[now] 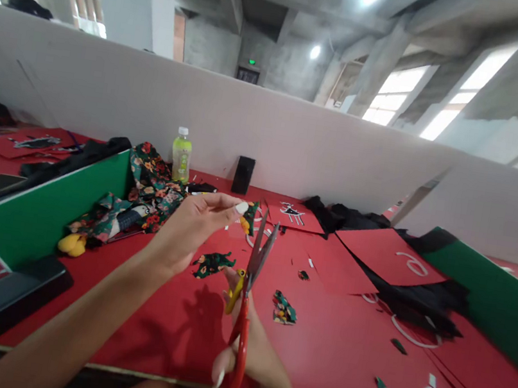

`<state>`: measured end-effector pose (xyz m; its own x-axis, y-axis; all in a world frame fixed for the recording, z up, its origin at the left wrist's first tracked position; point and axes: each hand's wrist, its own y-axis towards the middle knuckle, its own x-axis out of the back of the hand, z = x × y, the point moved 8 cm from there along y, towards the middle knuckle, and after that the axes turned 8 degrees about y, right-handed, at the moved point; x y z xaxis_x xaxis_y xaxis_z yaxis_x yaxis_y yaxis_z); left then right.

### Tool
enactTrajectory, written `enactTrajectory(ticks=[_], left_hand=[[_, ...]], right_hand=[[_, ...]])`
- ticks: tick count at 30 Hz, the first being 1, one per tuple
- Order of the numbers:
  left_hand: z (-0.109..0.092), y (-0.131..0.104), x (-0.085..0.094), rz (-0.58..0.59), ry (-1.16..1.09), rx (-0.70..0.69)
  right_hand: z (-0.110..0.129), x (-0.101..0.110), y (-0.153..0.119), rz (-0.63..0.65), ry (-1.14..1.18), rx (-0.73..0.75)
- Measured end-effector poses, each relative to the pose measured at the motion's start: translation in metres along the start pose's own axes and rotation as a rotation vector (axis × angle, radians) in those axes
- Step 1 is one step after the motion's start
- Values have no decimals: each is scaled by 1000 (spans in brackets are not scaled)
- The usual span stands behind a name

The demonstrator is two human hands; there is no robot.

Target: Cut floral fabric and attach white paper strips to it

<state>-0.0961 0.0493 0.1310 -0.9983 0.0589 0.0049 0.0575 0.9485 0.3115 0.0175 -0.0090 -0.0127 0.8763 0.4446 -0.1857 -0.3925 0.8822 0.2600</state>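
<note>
Above the middle of the table, my left hand [200, 224] pinches a small piece of dark green floral fabric [250, 218] between thumb and fingers. My right hand [249, 342] grips scissors [243, 341] with red handles; their blades point up and stand slightly apart, just right of the fabric. A yellow object [235, 293] also shows at the fingers of my right hand, its kind unclear. Below my left hand lies a cut floral fabric shape [212, 265]. Another floral cutout [285, 308] rests on the red surface to the right of the scissors.
Crumpled floral fabric [155, 188] and a green-labelled bottle [181, 155] are at the back left. A black phone [243, 175] leans on the white partition [286, 140]. Red paper sheets [390, 256] and black cloth [432, 304] lie at right. Green boards [47, 208] flank the table.
</note>
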Motion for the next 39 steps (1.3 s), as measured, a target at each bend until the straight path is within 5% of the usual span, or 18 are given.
enactTrajectory(ticks=[8,17,26,32,39], left_hand=[[37,-16,-3,-25,-149,170],[11,-22,-3,-80,-38,-31],[-9,-29,6,-189,166,-159],[-9,-33,-5,-104,240,-178],[-7,-32,-4,-144,266,-207]], right_hand=[[-15,-14,4,10,4,-111],[-6,-19,3,-67,-69,-44],[0,-11,3,-180,-142,233],[-7,-8,3,-230,-150,192],[-8,-7,4,-226,-91,205]])
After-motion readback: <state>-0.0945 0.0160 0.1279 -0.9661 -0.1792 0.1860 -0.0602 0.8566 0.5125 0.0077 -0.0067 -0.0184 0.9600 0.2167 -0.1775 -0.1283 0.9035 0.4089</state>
